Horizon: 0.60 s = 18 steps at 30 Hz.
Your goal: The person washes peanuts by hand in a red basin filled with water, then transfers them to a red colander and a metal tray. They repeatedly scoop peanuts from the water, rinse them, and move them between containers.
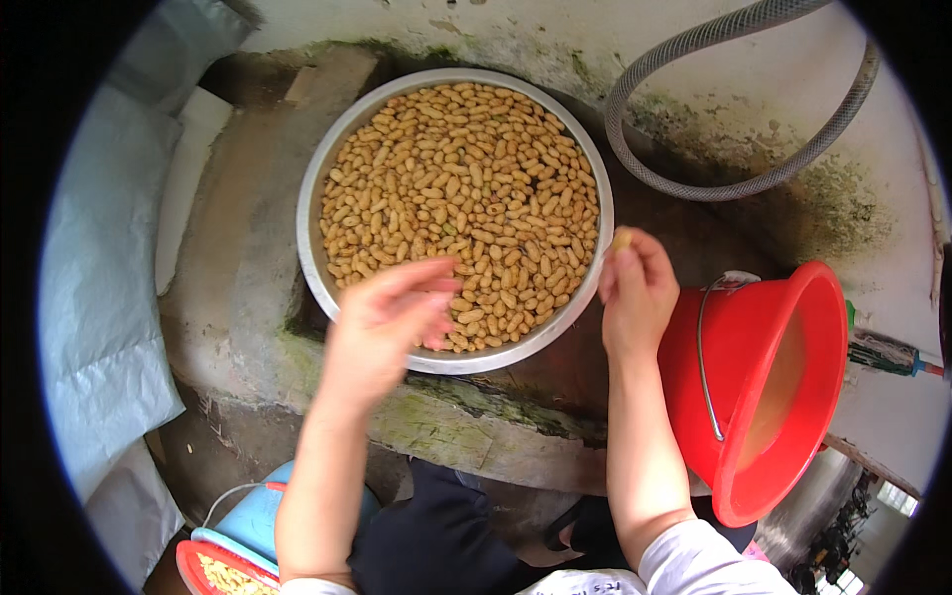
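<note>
A wide metal basin (309, 245) full of peanuts in their shells (461, 193) rests before me on a concrete ledge. My left hand (398, 312), blurred, hangs over the basin's near left part with its fingers apart; I see nothing in it. Beyond the basin's right rim, my right hand (636, 286) pinches a small yellowish thing between thumb and forefinger, perhaps a peanut.
A red plastic bucket (699, 372) with a wire handle and cloudy liquid stands tilted at right. A ribbed grey hose (632, 160) loops by the wall. Lower left are a blue bucket (249, 520) and a red container (190, 569) holding pale pieces. Silvery sheeting (104, 297) hangs at left.
</note>
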Motion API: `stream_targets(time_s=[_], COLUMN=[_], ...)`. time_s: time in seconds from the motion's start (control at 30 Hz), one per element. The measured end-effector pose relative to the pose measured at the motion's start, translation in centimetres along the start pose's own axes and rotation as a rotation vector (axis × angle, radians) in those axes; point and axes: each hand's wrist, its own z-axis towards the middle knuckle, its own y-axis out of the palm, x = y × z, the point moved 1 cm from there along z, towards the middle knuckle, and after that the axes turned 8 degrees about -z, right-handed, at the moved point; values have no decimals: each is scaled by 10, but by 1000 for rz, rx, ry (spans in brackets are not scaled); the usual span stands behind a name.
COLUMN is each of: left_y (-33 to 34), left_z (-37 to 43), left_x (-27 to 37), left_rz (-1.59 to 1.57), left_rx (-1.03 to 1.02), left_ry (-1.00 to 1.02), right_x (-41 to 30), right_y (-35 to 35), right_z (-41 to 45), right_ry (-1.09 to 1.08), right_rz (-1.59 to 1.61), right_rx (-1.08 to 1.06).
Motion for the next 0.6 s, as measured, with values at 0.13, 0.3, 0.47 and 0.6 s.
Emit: stream_targets(time_s=[0.13,0.3,0.47,0.6], left_y=[64,65,39,-22], left_z=[1,-2,3,21], left_x=[12,9,-30,-47], left_rz=[-244,81,450,1067], left_rx=[-181,-77,-62,362], left_ry=[48,73,51,305], right_x=[-47,-43,0,34], right_y=[26,31,31,29], right_z=[-25,-51,-73,-42], right_ry=[-147,-142,-53,-222], right_rz=[-4,-359,-539,-819], right_rx=[-231,-302,-295,-172])
